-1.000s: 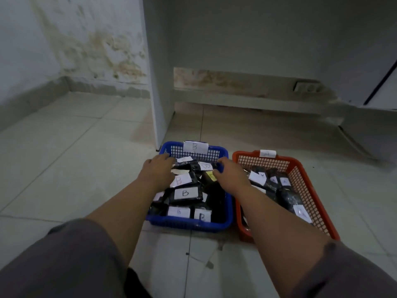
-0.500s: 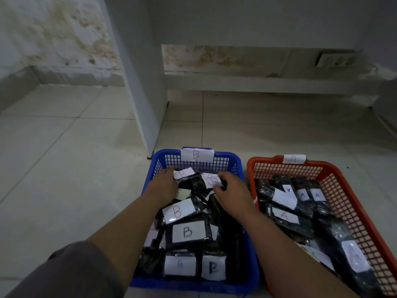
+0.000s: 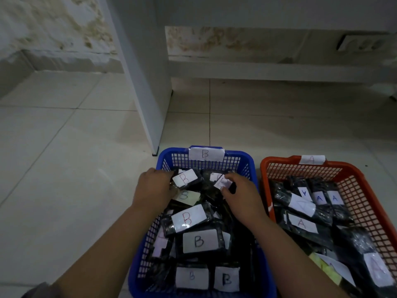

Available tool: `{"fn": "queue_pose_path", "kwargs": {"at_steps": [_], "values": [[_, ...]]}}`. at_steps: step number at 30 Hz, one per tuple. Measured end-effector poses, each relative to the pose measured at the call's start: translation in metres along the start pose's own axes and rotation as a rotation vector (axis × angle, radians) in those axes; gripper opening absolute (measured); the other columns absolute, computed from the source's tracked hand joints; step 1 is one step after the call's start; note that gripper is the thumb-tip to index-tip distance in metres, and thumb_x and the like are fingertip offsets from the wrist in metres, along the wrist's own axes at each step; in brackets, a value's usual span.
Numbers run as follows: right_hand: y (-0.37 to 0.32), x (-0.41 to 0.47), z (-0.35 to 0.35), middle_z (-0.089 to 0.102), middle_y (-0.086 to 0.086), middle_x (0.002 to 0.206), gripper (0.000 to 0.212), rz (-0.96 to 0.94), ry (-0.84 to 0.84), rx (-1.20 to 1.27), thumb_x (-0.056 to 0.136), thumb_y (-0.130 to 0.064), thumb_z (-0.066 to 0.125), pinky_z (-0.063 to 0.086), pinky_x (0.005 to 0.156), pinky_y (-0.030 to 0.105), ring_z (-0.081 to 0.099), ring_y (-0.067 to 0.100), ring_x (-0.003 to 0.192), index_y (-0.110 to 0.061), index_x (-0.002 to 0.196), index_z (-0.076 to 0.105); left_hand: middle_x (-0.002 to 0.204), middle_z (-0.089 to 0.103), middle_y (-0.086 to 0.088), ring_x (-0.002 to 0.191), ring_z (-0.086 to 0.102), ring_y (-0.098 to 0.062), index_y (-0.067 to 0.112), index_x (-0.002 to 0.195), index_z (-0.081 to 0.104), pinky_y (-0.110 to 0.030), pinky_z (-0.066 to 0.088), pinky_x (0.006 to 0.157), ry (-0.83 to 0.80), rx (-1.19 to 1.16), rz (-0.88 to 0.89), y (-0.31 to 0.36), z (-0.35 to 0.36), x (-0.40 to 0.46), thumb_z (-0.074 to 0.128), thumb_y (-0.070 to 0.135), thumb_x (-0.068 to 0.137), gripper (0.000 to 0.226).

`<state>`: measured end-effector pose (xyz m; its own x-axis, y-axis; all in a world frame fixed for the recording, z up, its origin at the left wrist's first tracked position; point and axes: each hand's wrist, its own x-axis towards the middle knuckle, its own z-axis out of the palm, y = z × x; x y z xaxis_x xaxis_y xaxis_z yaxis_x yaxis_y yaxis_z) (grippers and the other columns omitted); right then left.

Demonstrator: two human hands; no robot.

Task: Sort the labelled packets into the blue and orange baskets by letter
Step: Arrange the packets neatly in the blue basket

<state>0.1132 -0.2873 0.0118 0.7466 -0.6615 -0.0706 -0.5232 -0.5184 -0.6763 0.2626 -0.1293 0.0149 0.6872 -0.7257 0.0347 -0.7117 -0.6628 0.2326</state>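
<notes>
Packets lie sorted on the floor: B-labelled ones fill the blue basket [image 3: 253, 168], where the left hand [image 3: 153, 188] grips a B packet [image 3: 188, 179] at the far end and the right hand [image 3: 240, 196] pinches another labelled packet [image 3: 223, 181]. Orange basket [image 3: 365, 190] to the right holds A packets. Sorting looks near done; next move calls for checking these labels, then settling both packets.
</notes>
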Motion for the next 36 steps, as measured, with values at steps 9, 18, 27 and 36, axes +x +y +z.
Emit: {"fn": "queue_pose_path", "kwargs": {"at_steps": [9,18,27,36], "values": [[-0.031,0.0,0.033,0.061,0.003,0.122,0.032,-0.147,-0.127,-0.147,0.091,-0.018,0.057,0.039,0.1,0.03,0.047,0.018,0.116,-0.019,0.123,0.062,0.102,0.061,0.007,0.088,0.053,-0.008,0.017,0.119,0.063,-0.009,0.034,0.067,0.229,-0.534,-0.204,-0.018,-0.002,-0.022,0.064,0.017,0.088,0.032],[-0.039,0.014,0.029,0.063,0.0,0.118,0.032,-0.024,-0.177,-0.067,0.088,-0.019,0.064,0.046,0.094,0.029,0.057,0.015,0.105,-0.021,0.12,0.063,0.117,0.063,0.0,0.096,0.05,-0.004,0.015,0.125,0.06,-0.009,0.034,0.077,0.191,-0.65,-0.263,-0.018,-0.006,0.0,0.07,0.014,0.082,0.045],[-0.056,0.022,0.057,0.06,-0.001,0.125,0.054,-0.025,-0.517,-0.285,0.076,-0.037,0.074,0.036,0.103,0.033,0.053,0.019,0.115,-0.026,0.126,0.055,0.127,0.055,-0.002,0.117,0.038,-0.007,0.016,0.129,0.055,-0.021,0.029,0.098,0.193,-0.667,-0.121,-0.024,0.016,0.0,0.067,0.011,0.084,0.046],[-0.036,0.011,-0.008,0.068,-0.01,0.104,0.039,0.076,-0.497,0.062,0.077,-0.009,0.074,0.048,0.092,0.024,0.062,0.001,0.096,-0.026,0.111,0.065,0.126,0.059,0.001,0.119,0.045,-0.015,0.021,0.127,0.057,-0.02,0.031,0.094,0.145,-0.6,-0.073,-0.028,0.013,0.011,0.066,0.016,0.085,0.043]]}}
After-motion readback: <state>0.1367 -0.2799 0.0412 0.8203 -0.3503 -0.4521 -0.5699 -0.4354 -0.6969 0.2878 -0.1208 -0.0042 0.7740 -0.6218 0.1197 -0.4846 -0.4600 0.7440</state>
